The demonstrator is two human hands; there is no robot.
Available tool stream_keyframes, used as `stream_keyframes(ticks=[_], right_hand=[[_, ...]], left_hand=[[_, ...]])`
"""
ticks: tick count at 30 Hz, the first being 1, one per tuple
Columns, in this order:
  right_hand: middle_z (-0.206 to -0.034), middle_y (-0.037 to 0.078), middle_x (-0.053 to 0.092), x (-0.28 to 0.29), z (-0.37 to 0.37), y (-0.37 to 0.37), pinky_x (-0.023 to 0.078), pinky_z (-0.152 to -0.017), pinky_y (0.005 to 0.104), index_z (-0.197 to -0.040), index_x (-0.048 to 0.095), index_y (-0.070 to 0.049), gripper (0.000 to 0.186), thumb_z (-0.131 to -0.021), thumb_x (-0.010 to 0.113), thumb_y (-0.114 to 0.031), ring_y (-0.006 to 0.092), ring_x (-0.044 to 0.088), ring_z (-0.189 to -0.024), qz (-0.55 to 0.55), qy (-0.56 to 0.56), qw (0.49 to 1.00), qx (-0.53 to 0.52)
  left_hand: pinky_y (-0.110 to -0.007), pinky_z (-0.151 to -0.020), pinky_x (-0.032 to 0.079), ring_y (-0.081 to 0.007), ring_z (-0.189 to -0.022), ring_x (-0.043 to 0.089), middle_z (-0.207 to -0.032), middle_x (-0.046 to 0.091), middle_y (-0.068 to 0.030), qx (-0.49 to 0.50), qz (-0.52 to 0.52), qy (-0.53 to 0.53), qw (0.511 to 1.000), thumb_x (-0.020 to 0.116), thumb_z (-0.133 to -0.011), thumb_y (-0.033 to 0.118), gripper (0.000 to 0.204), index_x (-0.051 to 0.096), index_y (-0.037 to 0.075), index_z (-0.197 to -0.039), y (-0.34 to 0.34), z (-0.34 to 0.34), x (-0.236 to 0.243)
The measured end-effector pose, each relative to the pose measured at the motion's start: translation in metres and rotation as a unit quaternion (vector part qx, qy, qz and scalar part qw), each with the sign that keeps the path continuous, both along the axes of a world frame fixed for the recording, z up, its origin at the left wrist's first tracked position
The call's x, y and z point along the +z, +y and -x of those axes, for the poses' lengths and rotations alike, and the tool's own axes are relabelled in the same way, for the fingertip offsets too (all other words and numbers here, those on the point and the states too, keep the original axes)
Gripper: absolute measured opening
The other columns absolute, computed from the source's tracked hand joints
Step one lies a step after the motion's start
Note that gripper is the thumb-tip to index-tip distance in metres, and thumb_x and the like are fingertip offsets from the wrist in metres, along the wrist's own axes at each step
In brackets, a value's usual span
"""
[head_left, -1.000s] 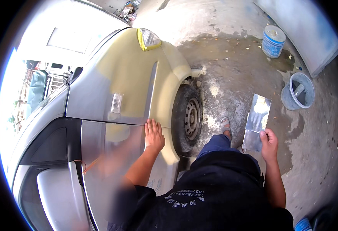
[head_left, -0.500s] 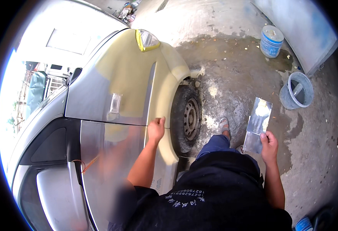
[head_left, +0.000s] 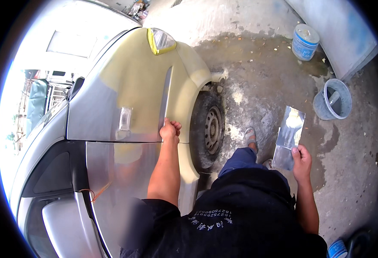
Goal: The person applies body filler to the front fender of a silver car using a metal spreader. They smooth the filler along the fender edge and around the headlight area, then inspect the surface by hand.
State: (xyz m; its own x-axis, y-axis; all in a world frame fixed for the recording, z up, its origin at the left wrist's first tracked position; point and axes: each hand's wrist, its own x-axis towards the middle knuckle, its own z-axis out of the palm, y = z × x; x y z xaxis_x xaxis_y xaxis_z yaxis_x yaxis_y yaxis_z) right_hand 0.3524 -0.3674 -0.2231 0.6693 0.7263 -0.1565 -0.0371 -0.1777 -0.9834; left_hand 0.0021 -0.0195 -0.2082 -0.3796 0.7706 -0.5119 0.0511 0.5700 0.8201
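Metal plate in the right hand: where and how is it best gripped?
Probably by the near part of its right edge, coming from the person's right, thumb on top and fingers beneath. The metal plate is flat and broad, so an edge suits a pinch; the pale smear lies toward its far end, away from that grip. The right hand holds it there.

The left hand (head_left: 170,130), fingers curled, is at the silver-and-cream fender (head_left: 133,81), by the end of its long grey strip (head_left: 165,92) — whether it touches is hard to tell. The right hand (head_left: 301,162) grips two metal sheets (head_left: 288,133), one smeared with cream paste (head_left: 296,117). Yellow tape (head_left: 153,45) edges the headlight (head_left: 162,39) — and a grey bucket (head_left: 321,108) stands on the dark-patched floor (head_left: 279,75).
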Motion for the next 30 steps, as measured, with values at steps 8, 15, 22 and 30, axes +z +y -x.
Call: stream_keyframes(ticks=[8, 15, 22, 30], right_hand=[[-0.068, -0.006, 0.043, -0.001, 0.000, 0.013, 0.032, -0.056, 0.0206, -0.082, 0.055, -0.002, 0.019, -0.093, 0.059, -0.017, 0.0030, 0.037, -0.064, 0.001, -0.005, 1.000, 0.012], [-0.067, -0.006, 0.043, -0.002, -0.001, 0.015, 0.032, -0.056, 0.0206, -0.081, 0.055, -0.002, 0.020, -0.093, 0.059, -0.018, 0.0030, 0.037, -0.063, 0.004, -0.003, 1.000, 0.014], [-0.071, -0.006, 0.047, -0.005, 0.000, 0.014, 0.034, -0.060, 0.0208, -0.085, 0.057, -0.002, 0.019, -0.095, 0.056, -0.019, 0.0029, 0.040, -0.067, 0.014, 0.000, 1.000, 0.026], [-0.068, -0.005, 0.042, 0.000, 0.002, 0.018, 0.032, -0.056, 0.0216, -0.079, 0.052, -0.003, 0.022, -0.094, 0.058, -0.018, 0.0039, 0.037, -0.064, 0.013, 0.005, 1.000, 0.014]], left_hand=[[-0.024, -0.039, 0.032, -0.0160, -0.047, 0.052, -0.063, 0.056, -0.0077, 0.013, -0.013, -0.015, 1.000, 0.041, -0.100, 0.039, 0.045, 0.050, 0.002, -0.078, 0.008, -0.003, -0.004], [-0.026, -0.039, 0.032, -0.0158, -0.047, 0.052, -0.063, 0.056, -0.0079, 0.022, -0.010, 0.009, 1.000, 0.041, -0.100, 0.038, 0.045, 0.051, 0.001, -0.077, 0.011, -0.015, 0.000], [-0.027, -0.040, 0.032, -0.0158, -0.047, 0.051, -0.063, 0.056, -0.0080, 0.015, -0.029, 0.011, 0.999, 0.042, -0.100, 0.037, 0.046, 0.051, -0.001, -0.076, 0.024, -0.017, -0.009], [-0.027, -0.040, 0.032, -0.0164, -0.046, 0.052, -0.062, 0.057, -0.0086, 0.018, -0.039, 0.027, 0.999, 0.042, -0.100, 0.036, 0.046, 0.052, -0.002, -0.076, 0.024, -0.018, -0.008]])
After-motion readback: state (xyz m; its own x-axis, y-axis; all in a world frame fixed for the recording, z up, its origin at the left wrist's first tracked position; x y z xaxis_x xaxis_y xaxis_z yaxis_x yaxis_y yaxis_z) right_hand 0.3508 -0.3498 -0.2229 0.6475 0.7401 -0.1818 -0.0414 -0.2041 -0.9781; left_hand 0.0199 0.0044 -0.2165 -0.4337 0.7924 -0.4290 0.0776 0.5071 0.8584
